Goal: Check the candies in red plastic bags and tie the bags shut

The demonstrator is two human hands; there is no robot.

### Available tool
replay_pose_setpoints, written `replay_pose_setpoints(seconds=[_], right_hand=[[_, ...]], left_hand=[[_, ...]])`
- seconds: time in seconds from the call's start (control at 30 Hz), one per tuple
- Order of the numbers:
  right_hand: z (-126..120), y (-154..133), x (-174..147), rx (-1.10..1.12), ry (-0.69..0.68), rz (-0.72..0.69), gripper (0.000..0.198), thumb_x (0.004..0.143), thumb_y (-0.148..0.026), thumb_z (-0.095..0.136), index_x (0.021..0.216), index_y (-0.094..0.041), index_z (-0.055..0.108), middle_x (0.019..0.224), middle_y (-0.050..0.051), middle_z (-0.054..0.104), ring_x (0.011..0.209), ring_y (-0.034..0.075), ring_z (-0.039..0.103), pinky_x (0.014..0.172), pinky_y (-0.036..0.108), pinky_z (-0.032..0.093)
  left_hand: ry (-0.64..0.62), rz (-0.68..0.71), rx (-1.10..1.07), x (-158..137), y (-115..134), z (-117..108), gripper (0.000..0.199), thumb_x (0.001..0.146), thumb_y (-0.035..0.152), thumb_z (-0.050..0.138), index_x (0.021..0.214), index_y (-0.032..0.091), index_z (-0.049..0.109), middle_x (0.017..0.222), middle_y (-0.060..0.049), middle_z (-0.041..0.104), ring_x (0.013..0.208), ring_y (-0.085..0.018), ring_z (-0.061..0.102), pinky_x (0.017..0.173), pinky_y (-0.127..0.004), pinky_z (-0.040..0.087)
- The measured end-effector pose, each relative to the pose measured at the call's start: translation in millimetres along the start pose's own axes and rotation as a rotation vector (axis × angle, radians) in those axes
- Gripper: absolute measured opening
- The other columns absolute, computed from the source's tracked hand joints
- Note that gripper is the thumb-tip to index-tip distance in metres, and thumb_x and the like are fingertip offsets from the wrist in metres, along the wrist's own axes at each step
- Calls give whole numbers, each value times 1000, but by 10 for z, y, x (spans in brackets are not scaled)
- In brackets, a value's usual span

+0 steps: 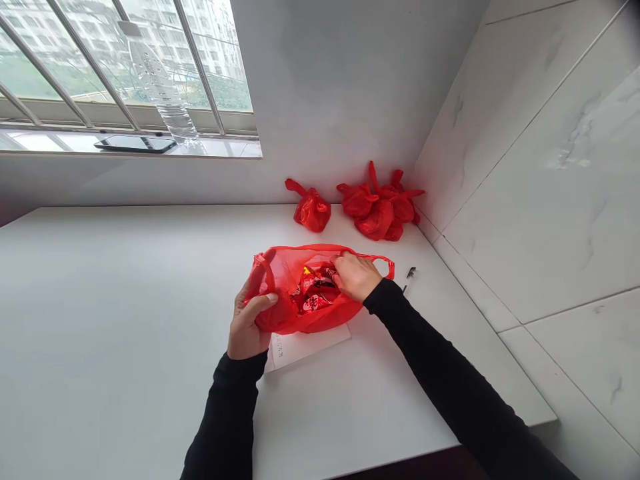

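Observation:
A thin red plastic bag (295,320) is held wide at the mouth above the white table. My left hand (249,323) is closed on its left side near the handle, thumb over the front and fingers behind the film. Inside lie several small red wrapped packets (315,303) with white print and a bit of yellow. My right hand (356,275) reaches into the bag from the right, fingers curled together at a dark red packet (327,271); its fingertips are partly hidden. The bag's right handle (387,267) loops loose beside that wrist.
At the back of the table (125,300) sit one knotted red bag (313,210) and a cluster of them (380,210). A notebook (310,347) lies under the bag, a pen (411,272) to the right. The windowsill holds a water bottle (167,100) and a phone (135,144).

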State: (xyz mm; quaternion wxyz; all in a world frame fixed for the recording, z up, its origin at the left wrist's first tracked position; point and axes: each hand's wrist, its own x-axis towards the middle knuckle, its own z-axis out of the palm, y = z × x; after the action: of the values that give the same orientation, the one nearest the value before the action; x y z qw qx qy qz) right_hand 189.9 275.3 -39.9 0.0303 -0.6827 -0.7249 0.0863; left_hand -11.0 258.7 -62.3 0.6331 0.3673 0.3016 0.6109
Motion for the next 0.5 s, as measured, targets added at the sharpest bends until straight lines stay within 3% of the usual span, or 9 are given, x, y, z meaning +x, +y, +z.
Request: replay_pose_setpoints(seconds=[0.17, 0.3, 0.4, 0.5], right_hand=[[-71, 32, 0, 4, 18, 13, 26, 99, -18, 49, 117, -14, 67, 116, 17, 71, 110, 30, 68, 87, 35, 49], [-152, 48, -41, 19, 8, -13, 30, 101, -15, 42, 120, -13, 65, 118, 17, 71, 113, 28, 67, 88, 34, 48], [-160, 53, -69, 48, -95, -121, 23, 98, -15, 50, 110, -18, 69, 110, 10, 74, 105, 23, 68, 83, 28, 48], [-103, 60, -68, 51, -255, -230, 8, 88, -17, 65, 92, -20, 72, 95, 5, 74, 89, 21, 70, 67, 25, 46]], left_hand=[[12, 20, 10, 5, -3, -15, 55, 63, 17, 73, 118, 26, 79, 94, -4, 79, 70, -16, 65, 60, -24, 56], [0, 13, -10, -7, -4, -9, 57, 65, 17, 74, 120, 29, 77, 79, -3, 76, 62, -15, 61, 56, -25, 55], [0, 8, -26, -16, 4, -18, 52, 64, 15, 73, 115, 29, 79, 74, -1, 73, 60, -14, 61, 54, -22, 55], [-7, -6, -31, -8, 13, -43, 48, 62, 13, 72, 108, 27, 81, 69, 0, 71, 55, -11, 58, 51, -19, 53]])
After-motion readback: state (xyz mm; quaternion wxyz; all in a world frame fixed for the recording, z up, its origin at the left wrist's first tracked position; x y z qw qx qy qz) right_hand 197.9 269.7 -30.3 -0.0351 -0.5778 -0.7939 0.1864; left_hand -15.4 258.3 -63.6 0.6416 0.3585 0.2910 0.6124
